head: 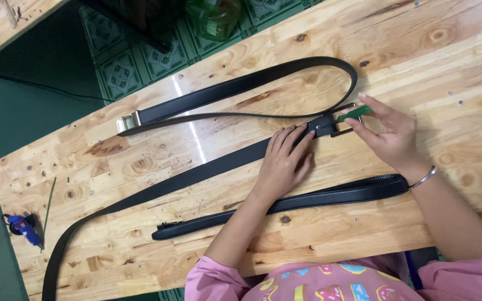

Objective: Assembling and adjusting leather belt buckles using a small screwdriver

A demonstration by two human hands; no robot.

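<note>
Pink sleeves (227, 273) nearest. Left hand (283, 161) lies flat, pinning black belt (196, 175) on table (430, 67). Right hand (389, 134) pinches green screwdriver (355, 114) at buckle (336, 127), just beyond left grip. Risk: tip slips, gouging leather or adjacent fingertips.

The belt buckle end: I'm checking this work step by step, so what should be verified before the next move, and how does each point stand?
1. Left hand pressing the black belt flat on the table: ok.
2. Right hand gripping the green-handled tool: ok.
3. Tool tip at the buckle: ok.
4. Tip seated in a screw: cannot tell.
5. Second belt apart from the buckle: ok.
</note>
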